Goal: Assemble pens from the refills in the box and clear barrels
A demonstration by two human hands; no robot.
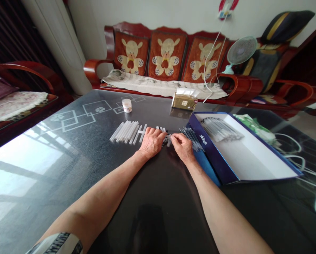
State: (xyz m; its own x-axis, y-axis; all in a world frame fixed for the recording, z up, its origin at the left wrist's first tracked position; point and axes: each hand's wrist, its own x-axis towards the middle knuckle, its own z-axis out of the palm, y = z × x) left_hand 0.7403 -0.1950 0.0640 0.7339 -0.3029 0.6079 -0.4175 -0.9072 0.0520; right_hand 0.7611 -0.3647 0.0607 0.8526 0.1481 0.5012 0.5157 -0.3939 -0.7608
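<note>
1. Left hand (152,141) curls its fingers around a white tube (141,132), apparently to steady it, one end jutting leftward
2. Right hand (183,146) pinches narrowly at something too small to identify
3. Loose white tubes (126,131) and thin dark rods (191,137) flank the hands on the counter (102,162), likely for easy reach
4. Small jar (126,106) stands beyond
</note>
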